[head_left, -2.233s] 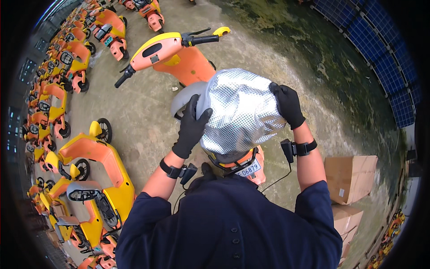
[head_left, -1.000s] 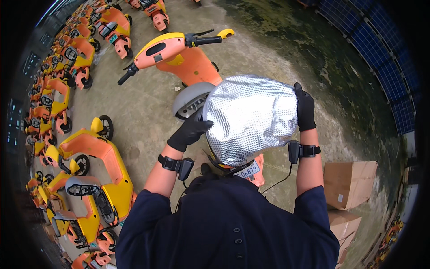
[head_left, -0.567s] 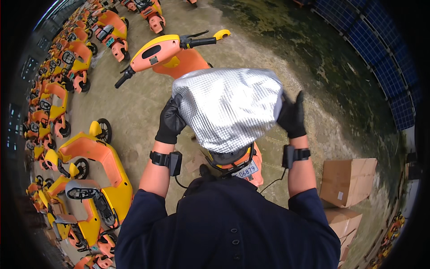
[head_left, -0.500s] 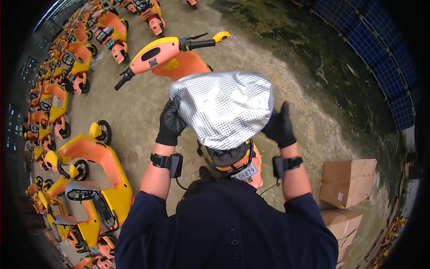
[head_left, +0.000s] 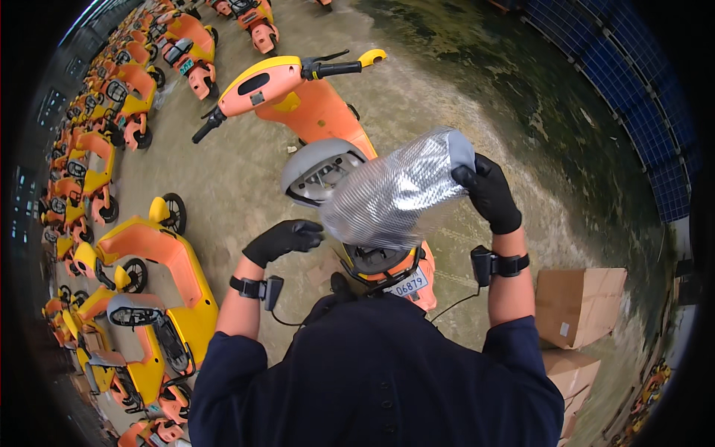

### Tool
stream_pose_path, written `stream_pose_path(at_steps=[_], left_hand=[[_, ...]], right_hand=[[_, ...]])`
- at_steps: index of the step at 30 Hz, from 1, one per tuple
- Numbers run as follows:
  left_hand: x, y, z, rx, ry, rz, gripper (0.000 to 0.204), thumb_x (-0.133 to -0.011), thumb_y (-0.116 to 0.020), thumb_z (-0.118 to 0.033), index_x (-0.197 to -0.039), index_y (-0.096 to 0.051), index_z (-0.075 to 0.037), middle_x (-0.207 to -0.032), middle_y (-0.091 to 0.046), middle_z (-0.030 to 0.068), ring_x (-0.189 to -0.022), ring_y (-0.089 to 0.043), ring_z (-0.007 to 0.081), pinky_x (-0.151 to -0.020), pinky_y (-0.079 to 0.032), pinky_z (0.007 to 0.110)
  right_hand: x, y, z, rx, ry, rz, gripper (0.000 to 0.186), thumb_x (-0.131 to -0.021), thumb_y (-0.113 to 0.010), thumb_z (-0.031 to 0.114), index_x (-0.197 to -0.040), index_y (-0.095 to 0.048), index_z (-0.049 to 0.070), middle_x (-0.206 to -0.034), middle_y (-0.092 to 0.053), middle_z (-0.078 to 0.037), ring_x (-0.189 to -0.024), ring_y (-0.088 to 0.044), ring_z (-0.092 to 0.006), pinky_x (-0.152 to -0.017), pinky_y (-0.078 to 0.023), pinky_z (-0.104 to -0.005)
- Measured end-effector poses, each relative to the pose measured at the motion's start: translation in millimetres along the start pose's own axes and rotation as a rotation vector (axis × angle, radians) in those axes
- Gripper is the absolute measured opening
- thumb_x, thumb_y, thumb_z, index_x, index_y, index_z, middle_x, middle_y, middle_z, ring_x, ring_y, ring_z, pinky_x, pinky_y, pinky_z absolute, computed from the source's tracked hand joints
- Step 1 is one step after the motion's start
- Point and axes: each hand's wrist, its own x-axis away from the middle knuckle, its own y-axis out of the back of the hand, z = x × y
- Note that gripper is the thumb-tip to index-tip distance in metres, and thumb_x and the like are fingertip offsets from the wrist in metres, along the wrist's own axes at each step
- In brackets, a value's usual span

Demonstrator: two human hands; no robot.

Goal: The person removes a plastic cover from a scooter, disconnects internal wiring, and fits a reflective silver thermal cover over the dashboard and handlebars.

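Note:
My right hand [head_left: 488,192], in a black glove, is closed on the grey end of a quilted silver cover [head_left: 402,194], which hangs slanting over the rear of a pink and yellow scooter [head_left: 320,115]. My left hand [head_left: 283,238], also gloved, holds nothing; its fingers are loosely bent and apart, just left of the cover. The scooter's grey seat [head_left: 313,164] is tipped up, showing its underside, beside the cover. Below the cover is a dark part at the scooter's back [head_left: 376,261], within a black rail.
Rows of pink and yellow scooters [head_left: 126,104] line the left side, with one [head_left: 194,313] close by at lower left. Two cardboard boxes [head_left: 577,305] are at lower right. Blue gridded panels [head_left: 625,89] stand along the upper right over stained concrete floor.
My left hand has let go of the silver cover and moved down-left. My right hand has lifted and gripped its end; the cover has narrowed and shifted right, uncovering the tipped seat.

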Motion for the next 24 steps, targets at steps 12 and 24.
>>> stream_pose_path(at_steps=[12,24], left_hand=[[-39.8,-66.9,-177.0,-0.494,-0.929,-0.038,0.027,-0.08,-0.051,-0.012,-0.104,-0.059,-0.004,-0.095,-0.062,0.0073,-0.076,-0.054,0.0098,-0.073,-0.044,0.026],[-61.9,-88.5,-53.7,-1.012,-0.273,0.279,0.04,-0.084,-0.054,-0.037,-0.104,-0.058,-0.003,-0.092,-0.06,0.016,-0.085,-0.056,0.0246,-0.078,-0.042,0.034]], right_hand=[[22.2,-75.7,50.8,1.53,0.823,0.578,0.017,-0.069,-0.052,0.012,-0.086,-0.053,0.009,-0.076,-0.053,-0.005,-0.071,-0.056,-0.02,-0.06,-0.042,-0.0322],[62.4,-39.8,3.6,1.322,0.923,0.427,0.04,-0.063,-0.058,0.013,-0.103,-0.06,0.011,-0.099,-0.057,-0.005,-0.091,-0.055,-0.0197,-0.078,-0.044,-0.0345]])
